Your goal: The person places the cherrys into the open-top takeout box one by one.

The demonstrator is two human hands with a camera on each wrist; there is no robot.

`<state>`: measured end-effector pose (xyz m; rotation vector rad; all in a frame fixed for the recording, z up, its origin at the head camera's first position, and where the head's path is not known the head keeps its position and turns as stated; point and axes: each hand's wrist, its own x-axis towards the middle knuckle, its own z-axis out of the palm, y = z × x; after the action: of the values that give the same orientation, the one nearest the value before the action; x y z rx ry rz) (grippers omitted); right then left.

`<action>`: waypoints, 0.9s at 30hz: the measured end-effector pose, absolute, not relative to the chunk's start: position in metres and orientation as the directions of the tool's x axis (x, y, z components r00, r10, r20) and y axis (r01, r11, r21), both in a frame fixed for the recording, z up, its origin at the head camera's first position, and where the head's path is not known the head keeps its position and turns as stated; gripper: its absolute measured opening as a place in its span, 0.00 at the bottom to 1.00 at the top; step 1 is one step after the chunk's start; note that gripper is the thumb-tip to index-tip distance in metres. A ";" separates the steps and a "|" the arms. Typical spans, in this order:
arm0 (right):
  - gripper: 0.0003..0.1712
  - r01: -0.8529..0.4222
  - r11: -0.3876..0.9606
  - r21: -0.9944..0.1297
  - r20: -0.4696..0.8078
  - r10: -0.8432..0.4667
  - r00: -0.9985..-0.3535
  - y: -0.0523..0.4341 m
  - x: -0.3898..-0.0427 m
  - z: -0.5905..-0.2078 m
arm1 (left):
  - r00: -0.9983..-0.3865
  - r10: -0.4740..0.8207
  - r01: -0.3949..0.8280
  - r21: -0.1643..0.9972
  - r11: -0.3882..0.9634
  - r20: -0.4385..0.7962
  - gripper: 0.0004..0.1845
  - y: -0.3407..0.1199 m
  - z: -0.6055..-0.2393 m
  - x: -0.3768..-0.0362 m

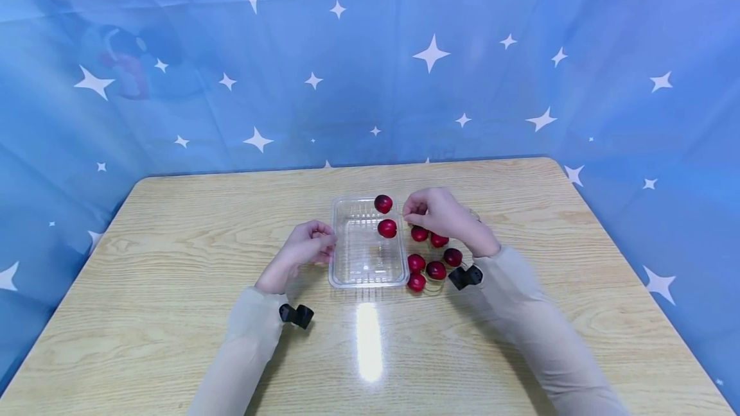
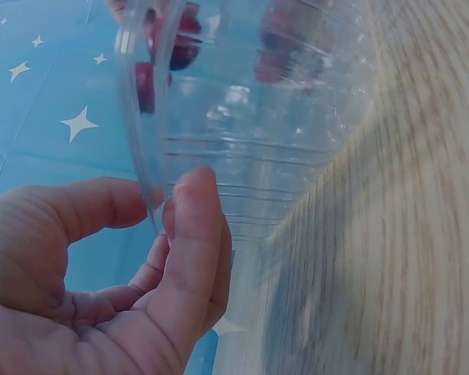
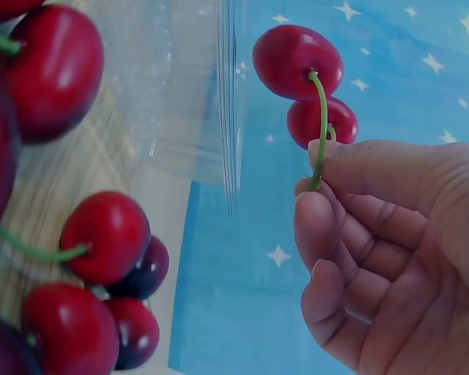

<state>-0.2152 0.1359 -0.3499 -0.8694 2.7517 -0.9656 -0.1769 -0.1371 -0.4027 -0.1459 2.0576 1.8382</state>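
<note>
A clear plastic tray lies on the wooden table. My left hand pinches the rim of its left wall between thumb and fingers. My right hand pinches the green stem of a red cherry, which hangs over the tray's far right corner. A second cherry sits just beyond it, inside the tray near its right wall. Several loose cherries lie on the table right of the tray, under my right wrist.
A blue cloth with white stars hangs behind and beside the table. Small black cameras are strapped to both wrists. A bright glare shines on the wood in front of the tray.
</note>
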 end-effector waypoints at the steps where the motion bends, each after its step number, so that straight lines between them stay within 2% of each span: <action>1: 0.02 -0.484 0.639 -0.598 0.088 -0.548 -0.832 0.134 -0.216 -0.350 | -0.924 0.169 -0.322 0.936 0.140 -0.343 0.07 -0.137 -0.403 -0.177; 15: 0.04 -0.539 0.623 -0.567 0.049 -0.627 -0.777 0.101 -0.222 -0.360 | -0.930 0.168 -0.306 0.943 0.134 -0.326 0.06 -0.137 -0.401 -0.176; 27: 0.04 -0.530 0.737 -0.420 -0.056 -0.604 -0.795 0.076 -0.220 -0.365 | -0.930 0.163 -0.309 0.940 0.144 -0.330 0.07 -0.136 -0.399 -0.175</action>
<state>-0.2200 0.0763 -0.3645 -0.9066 2.7497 -0.5788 -0.1751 -0.1357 -0.3995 -0.1403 2.0743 1.8429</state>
